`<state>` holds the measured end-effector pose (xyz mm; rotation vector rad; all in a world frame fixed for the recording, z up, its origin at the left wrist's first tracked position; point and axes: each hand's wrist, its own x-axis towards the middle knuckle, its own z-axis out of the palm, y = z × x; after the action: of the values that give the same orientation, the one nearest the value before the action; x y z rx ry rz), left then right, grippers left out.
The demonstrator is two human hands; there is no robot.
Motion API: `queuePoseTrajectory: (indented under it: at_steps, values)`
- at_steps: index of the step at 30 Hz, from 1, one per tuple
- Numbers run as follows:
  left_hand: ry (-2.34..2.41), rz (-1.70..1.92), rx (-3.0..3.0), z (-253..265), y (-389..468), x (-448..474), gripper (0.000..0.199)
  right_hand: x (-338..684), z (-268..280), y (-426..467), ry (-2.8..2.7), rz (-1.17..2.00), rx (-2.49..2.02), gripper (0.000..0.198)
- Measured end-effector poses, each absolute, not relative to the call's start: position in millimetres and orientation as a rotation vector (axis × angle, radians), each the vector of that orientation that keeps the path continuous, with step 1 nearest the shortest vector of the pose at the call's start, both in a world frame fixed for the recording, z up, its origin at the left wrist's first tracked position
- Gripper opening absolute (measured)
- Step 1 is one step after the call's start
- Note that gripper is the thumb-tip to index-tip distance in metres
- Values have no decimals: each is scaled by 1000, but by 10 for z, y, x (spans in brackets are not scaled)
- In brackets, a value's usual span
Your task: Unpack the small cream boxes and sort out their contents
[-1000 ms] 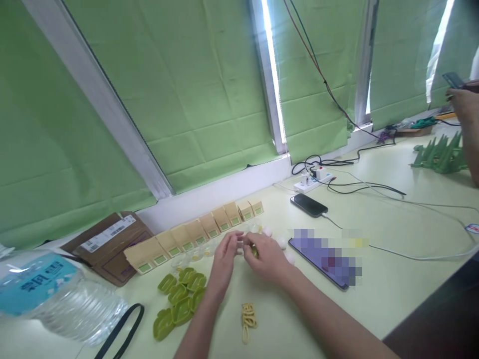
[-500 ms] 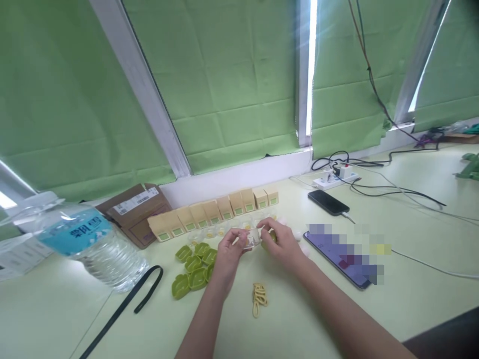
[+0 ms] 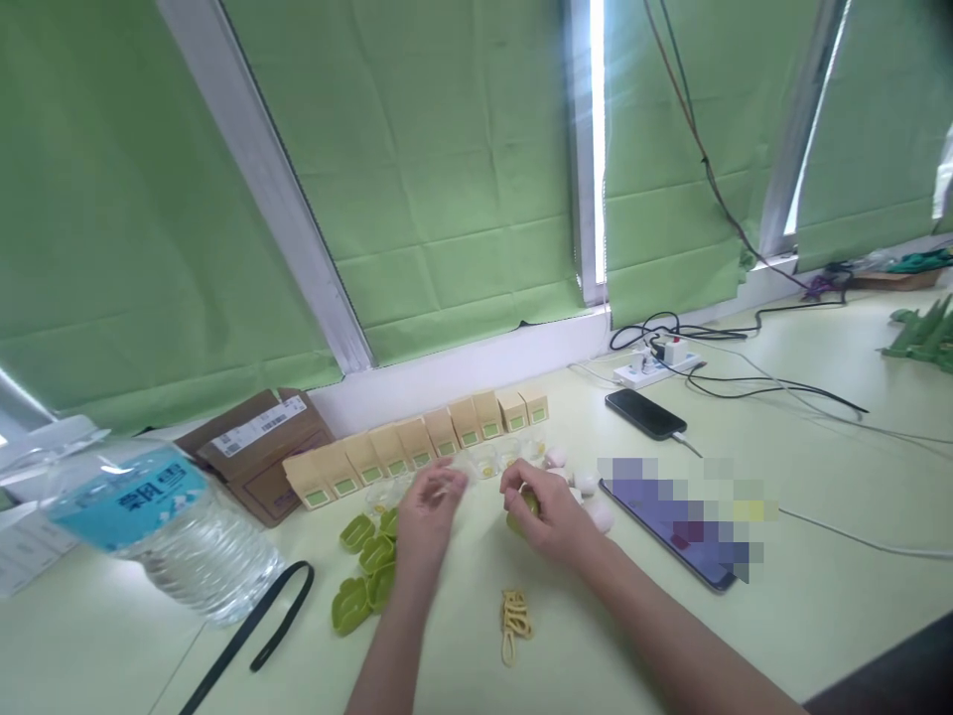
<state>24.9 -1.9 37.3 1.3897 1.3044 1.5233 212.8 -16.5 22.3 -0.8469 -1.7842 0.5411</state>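
My left hand (image 3: 430, 497), a little blurred, is closed at the fingertips around a small clear plastic cup (image 3: 456, 479), of which only part shows. To its right, my right hand (image 3: 543, 504) is curled round a green moulded cup (image 3: 523, 514), mostly covered by the fingers. The two hands are apart. More green moulded cups (image 3: 349, 604) lie clustered beside and partly behind my left forearm. A row of clear cups (image 3: 485, 461) with yellow bits inside stands behind the hands. Nearer me lies a small pile of yellow loops (image 3: 515, 624).
Kraft paper boxes (image 3: 394, 449) line the wall side. White-pink rounded pieces (image 3: 598, 514) sit by my right wrist. Phones (image 3: 646, 413), a power strip (image 3: 655, 368) and cables are on the right. A water bottle (image 3: 179, 536), black strap (image 3: 287, 611) and cardboard box (image 3: 260, 452) stand left.
My hands have separated; the left has moved left with the clear cup, while the right stays close to its place with the green cup. The view has shifted slightly.
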Motion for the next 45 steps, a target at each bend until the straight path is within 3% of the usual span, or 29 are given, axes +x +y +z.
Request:
queuePoseTrajectory:
  at_steps: [3,12,16,23,36,45]
  values:
    - [1519,1542,1463,550,182,-139,37,2109,245,-177,-1832,538,-828,11]
    - [2301,781,1919,874,605,-1480,31,2106,296,-199,-1823,578,-817,11]
    - [2339,453,1985,777,649,-1555,24,2099,285,-196,-1822,563,-821,10]
    - [2311,218,2042,614,755,-1613,28,2102,264,-182,-1832,545,-825,10]
    - [2054,292,2277,671,759,-1489,47,2101,265,-194,-1849,547,-826,9]
    - [2046,268,2355,489,869,-1454,35,2096,271,-193,-1852,560,-840,9]
